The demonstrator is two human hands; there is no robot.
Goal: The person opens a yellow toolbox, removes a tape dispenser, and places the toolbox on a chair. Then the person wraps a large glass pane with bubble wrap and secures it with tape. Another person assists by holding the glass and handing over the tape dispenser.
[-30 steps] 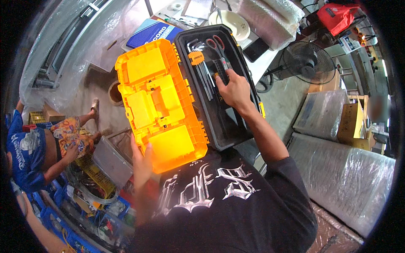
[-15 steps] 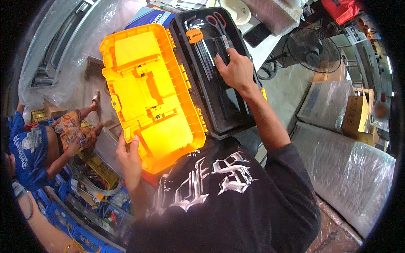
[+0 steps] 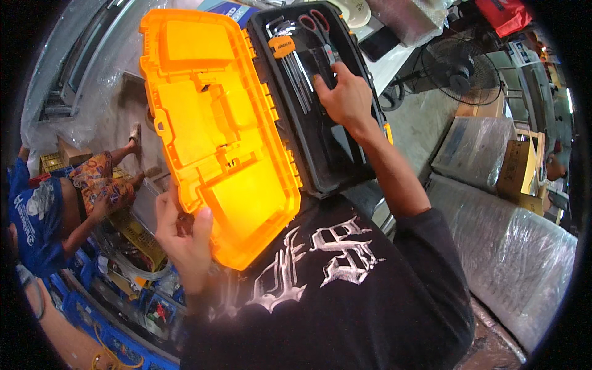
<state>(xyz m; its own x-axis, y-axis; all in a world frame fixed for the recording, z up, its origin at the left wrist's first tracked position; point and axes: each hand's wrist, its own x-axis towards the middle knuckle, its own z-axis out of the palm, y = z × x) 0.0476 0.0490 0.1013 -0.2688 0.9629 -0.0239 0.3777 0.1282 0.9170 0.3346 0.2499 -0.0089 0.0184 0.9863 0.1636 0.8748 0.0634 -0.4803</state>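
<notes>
A toolbox lies spread in front of me, its yellow lid (image 3: 203,117) hinged along the left side of a black tray (image 3: 320,172). My left hand (image 3: 185,237) grips the lid's near left corner, thumb on the inner face and fingers behind the rim. Inside the tray my right hand (image 3: 346,98) has its fingers curled at a dark object they mostly hide. Beside it are a hex key set (image 3: 296,77) in an orange holder and scissors (image 3: 316,26) with dark and red handles.
Behind the toolbox, a white table (image 3: 394,65) bears a dark phone (image 3: 378,42) and a bowl (image 3: 356,12). A black fan (image 3: 459,74) and plastic-wrapped boxes (image 3: 499,240) stand at the right. At the left another person (image 3: 55,216) is near yellow and blue crates (image 3: 139,237).
The yellow lid has tilted up toward me with my left hand at its corner, and looks larger. My right hand has stayed at nearly the same place in the tray.
</notes>
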